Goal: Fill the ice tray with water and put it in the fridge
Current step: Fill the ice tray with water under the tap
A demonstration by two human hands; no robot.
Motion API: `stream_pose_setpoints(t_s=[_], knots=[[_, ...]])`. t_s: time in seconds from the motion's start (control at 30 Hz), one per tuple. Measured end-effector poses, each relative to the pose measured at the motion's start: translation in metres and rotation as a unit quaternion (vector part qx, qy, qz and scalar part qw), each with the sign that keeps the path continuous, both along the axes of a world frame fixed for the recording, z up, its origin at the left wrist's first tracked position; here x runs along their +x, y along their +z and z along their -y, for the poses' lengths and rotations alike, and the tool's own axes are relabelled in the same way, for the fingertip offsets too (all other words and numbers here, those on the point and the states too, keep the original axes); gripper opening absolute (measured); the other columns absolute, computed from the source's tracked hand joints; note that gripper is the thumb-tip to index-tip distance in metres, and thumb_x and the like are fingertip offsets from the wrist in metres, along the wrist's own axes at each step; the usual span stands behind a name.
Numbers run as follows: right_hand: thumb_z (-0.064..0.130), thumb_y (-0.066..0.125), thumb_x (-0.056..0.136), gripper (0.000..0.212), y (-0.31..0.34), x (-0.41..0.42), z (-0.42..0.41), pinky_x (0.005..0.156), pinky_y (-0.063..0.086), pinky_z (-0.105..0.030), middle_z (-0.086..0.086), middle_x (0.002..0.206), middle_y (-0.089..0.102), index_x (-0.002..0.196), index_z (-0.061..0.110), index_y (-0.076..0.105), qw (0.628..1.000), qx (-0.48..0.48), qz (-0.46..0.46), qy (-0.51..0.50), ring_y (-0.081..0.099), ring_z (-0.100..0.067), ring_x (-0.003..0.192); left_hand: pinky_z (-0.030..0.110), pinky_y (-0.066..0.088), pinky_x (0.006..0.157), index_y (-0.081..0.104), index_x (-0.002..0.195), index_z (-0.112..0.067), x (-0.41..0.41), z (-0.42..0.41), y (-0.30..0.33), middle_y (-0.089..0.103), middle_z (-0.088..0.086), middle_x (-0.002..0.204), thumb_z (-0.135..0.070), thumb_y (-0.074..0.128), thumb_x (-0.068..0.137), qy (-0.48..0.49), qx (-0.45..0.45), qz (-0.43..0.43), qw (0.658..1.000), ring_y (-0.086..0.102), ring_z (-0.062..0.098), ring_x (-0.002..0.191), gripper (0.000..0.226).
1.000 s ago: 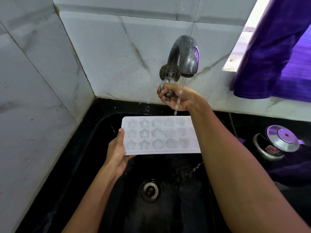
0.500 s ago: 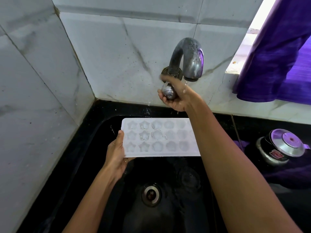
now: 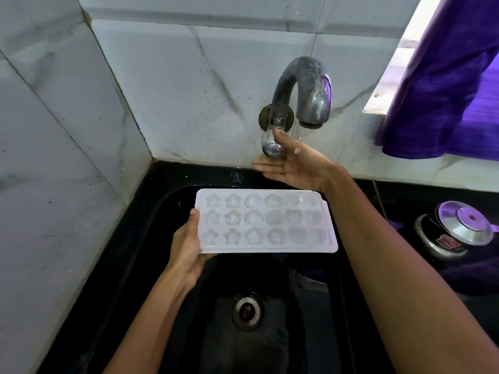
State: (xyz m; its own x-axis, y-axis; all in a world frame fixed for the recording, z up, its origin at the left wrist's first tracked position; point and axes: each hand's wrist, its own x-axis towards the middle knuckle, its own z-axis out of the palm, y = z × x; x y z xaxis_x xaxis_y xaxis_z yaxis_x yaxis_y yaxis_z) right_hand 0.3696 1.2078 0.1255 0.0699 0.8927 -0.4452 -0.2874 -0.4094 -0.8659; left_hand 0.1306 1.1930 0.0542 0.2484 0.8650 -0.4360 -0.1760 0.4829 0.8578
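Ice tray (image 3: 266,221) held level over black sink (image 3: 151,238) in left hand (image 3: 189,249) grip | right hand (image 3: 293,164) released, fingers straight beside tap knob (image 3: 271,147) | cavities apparently filled | fridge step not yet done

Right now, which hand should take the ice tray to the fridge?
Probably the left hand: it already grips the ice tray by its end, held level over the sink. The right hand is open up by the tap knob, off the tray.
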Motion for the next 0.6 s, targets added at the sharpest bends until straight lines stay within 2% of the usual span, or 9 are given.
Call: stream_pose_setpoints(t_s=[0.07, 0.1, 0.13, 0.2, 0.23, 0.3, 0.4, 0.6], knots=[[0.06, 0.064, 0.076, 0.069, -0.002, 0.008, 0.022, 0.101, 0.045, -0.033, -0.012, 0.126, 0.06, 0.121, 0.007, 0.055, 0.974, -0.021, 0.224, -0.011, 0.06, -0.02, 0.112, 0.028, 0.058, 0.055, 0.064, 0.107, -0.014, -0.002, 0.001, 0.002, 0.072, 0.006, 0.098, -0.042, 0.039, 0.096, -0.002, 0.006, -0.007, 1.0, 0.072, 0.018, 0.081, 0.039], [0.06, 0.065, 0.076, 0.071, -0.004, 0.014, 0.035, 0.098, 0.045, -0.031, -0.005, 0.125, 0.06, 0.124, 0.008, 0.054, 0.951, -0.009, 0.304, -0.052, 0.058, -0.017, 0.112, 0.027, 0.057, 0.054, 0.064, 0.109, -0.014, -0.003, 0.002, 0.003, 0.072, 0.005, 0.097, -0.042, 0.039, 0.096, -0.002, 0.007, -0.007, 1.0, 0.072, 0.017, 0.079, 0.04], [0.055, 0.065, 0.08, 0.067, -0.006, 0.018, 0.052, 0.094, 0.043, -0.027, 0.0, 0.122, 0.058, 0.128, 0.01, 0.053, 0.932, 0.007, 0.347, -0.109, 0.055, -0.014, 0.111, 0.027, 0.057, 0.054, 0.063, 0.11, -0.013, -0.003, 0.004, 0.004, 0.072, 0.005, 0.096, -0.042, 0.038, 0.097, -0.003, 0.006, -0.007, 1.0, 0.072, 0.017, 0.078, 0.04], [0.041, 0.058, 0.091, 0.05, -0.017, 0.024, 0.085, 0.088, 0.039, -0.024, 0.003, 0.119, 0.056, 0.13, 0.012, 0.052, 0.913, 0.008, 0.354, -0.204, 0.052, -0.01, 0.107, 0.027, 0.057, 0.053, 0.062, 0.113, -0.012, -0.002, 0.007, 0.005, 0.071, 0.006, 0.099, -0.041, 0.038, 0.097, -0.004, 0.003, -0.007, 1.0, 0.071, 0.018, 0.08, 0.041], [0.035, 0.054, 0.094, 0.041, -0.027, 0.026, 0.101, 0.088, 0.041, -0.025, 0.001, 0.121, 0.059, 0.128, 0.011, 0.054, 0.915, -0.008, 0.343, -0.214, 0.054, -0.011, 0.107, 0.027, 0.057, 0.053, 0.062, 0.115, -0.012, -0.002, 0.01, 0.006, 0.071, 0.007, 0.101, -0.042, 0.038, 0.097, -0.005, 0.003, -0.009, 1.0, 0.071, 0.02, 0.083, 0.042], [0.028, 0.047, 0.099, 0.03, -0.044, 0.023, 0.128, 0.091, 0.048, -0.032, -0.008, 0.116, 0.067, 0.116, 0.009, 0.062, 0.942, -0.047, 0.28, -0.18, 0.063, -0.018, 0.103, 0.027, 0.057, 0.053, 0.06, 0.117, -0.012, -0.001, 0.015, 0.008, 0.069, 0.009, 0.105, -0.041, 0.037, 0.097, -0.007, 0.004, -0.011, 1.0, 0.068, 0.022, 0.089, 0.042], [0.017, 0.046, 0.099, 0.022, -0.051, 0.004, 0.159, 0.083, 0.055, -0.037, -0.007, 0.099, 0.073, 0.097, 0.016, 0.067, 0.962, -0.049, 0.227, -0.146, 0.069, -0.021, 0.091, 0.027, 0.057, 0.052, 0.06, 0.117, -0.012, -0.003, 0.024, 0.01, 0.069, 0.009, 0.105, -0.041, 0.037, 0.098, -0.013, 0.012, -0.016, 1.0, 0.068, 0.022, 0.089, 0.041], [0.001, 0.045, 0.097, 0.021, -0.051, -0.004, 0.181, 0.061, 0.058, -0.024, -0.009, 0.095, 0.069, 0.111, 0.009, 0.058, 0.964, -0.034, 0.209, -0.16, 0.067, -0.018, 0.079, 0.033, 0.059, 0.059, 0.052, 0.113, -0.016, -0.014, 0.043, 0.007, 0.067, 0.005, 0.107, -0.035, 0.035, 0.1, -0.022, 0.051, -0.048, 0.997, 0.067, 0.022, 0.091, 0.028]])
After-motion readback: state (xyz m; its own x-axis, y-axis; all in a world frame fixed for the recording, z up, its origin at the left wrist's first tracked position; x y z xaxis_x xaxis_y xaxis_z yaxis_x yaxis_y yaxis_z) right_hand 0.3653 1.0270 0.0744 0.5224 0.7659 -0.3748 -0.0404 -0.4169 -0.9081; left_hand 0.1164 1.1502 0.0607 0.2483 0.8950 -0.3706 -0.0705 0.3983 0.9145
